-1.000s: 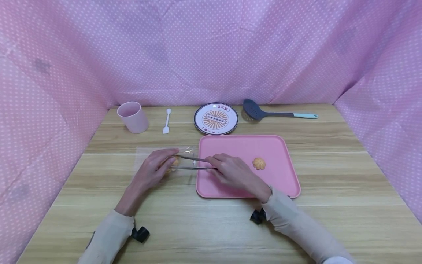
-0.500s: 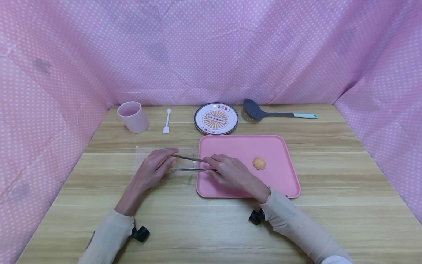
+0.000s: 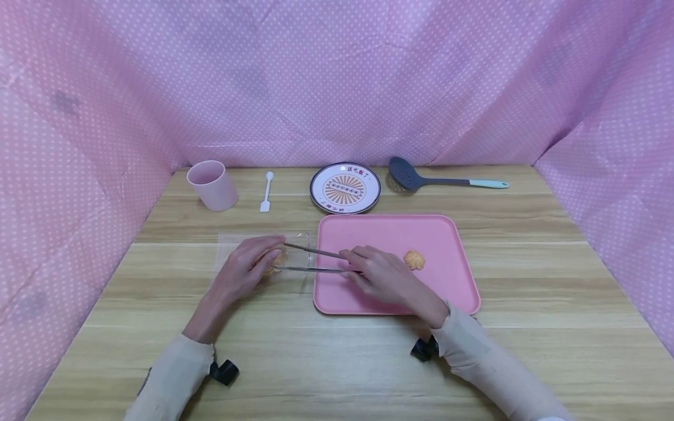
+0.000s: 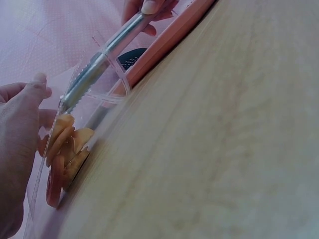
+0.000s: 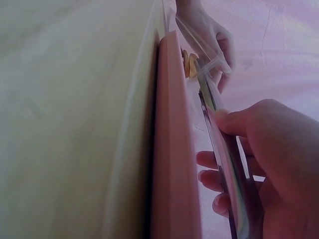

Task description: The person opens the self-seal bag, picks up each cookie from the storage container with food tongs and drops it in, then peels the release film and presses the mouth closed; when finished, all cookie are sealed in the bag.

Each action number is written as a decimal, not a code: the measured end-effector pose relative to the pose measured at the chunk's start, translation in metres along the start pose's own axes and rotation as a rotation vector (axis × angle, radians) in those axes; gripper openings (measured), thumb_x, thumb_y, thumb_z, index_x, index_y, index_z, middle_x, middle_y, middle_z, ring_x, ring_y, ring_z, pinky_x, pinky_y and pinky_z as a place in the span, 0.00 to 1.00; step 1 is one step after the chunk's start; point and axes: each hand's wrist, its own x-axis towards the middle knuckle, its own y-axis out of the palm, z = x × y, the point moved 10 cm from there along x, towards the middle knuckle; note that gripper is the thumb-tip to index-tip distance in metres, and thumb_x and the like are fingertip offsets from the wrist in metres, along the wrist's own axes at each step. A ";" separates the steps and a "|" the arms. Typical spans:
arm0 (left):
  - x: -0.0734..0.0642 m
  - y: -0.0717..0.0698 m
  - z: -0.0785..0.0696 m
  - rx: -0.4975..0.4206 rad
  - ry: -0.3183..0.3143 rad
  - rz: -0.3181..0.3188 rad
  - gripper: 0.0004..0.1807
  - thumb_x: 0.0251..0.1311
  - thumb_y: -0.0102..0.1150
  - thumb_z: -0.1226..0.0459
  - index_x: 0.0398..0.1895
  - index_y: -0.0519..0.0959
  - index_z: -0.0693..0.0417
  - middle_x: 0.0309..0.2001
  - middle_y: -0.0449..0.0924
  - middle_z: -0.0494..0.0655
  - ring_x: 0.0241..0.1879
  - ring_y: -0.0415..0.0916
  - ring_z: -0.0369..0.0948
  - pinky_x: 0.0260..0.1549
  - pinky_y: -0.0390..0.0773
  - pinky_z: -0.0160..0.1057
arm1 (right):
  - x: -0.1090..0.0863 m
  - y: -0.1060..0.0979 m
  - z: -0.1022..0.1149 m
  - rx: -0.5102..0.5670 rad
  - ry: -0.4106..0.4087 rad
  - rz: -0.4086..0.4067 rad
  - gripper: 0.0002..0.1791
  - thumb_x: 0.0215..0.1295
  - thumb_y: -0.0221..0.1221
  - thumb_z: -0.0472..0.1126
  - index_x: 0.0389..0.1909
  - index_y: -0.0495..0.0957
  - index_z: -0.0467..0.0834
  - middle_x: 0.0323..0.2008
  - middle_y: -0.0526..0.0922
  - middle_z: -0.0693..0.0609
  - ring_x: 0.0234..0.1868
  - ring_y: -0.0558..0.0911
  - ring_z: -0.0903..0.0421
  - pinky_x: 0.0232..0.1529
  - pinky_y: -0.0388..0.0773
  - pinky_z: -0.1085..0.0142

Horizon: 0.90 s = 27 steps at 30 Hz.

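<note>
In the head view my left hand (image 3: 243,268) holds a clear plastic bag (image 3: 301,259) that lies on the table, its mouth toward the tray. Several cookies (image 4: 65,144) are piled inside the bag, seen best in the left wrist view. My right hand (image 3: 381,275) grips metal tongs (image 3: 316,252) above the tray's left part. The tongs' arms are spread apart and reach through the bag's mouth. Their serrated tip is close above the cookies; I see no cookie pinched between the arms. One flower-shaped cookie (image 3: 414,260) lies on the pink tray (image 3: 437,234), right of my right hand.
Along the back of the table stand a pink cup (image 3: 213,187), a small white spatula-ended spoon (image 3: 267,193), a patterned plate (image 3: 344,189) and a dark slotted spoon (image 3: 405,174) with a light-blue handle end. Pink dotted cloth (image 3: 337,82) walls the back and sides.
My right hand has shifted slightly to the right, drawing the tongs back a little, and their arms are spread somewhat wider. The left hand stays in place on the bag.
</note>
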 end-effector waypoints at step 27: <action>0.001 0.000 0.000 -0.006 -0.011 0.005 0.19 0.64 0.65 0.76 0.59 0.83 0.62 0.57 0.85 0.52 0.59 0.80 0.52 0.60 0.76 0.55 | -0.075 -0.039 -0.038 -0.052 0.059 -0.036 0.21 0.65 0.68 0.34 0.59 0.81 0.37 0.47 0.86 0.44 0.44 0.84 0.49 0.44 0.86 0.52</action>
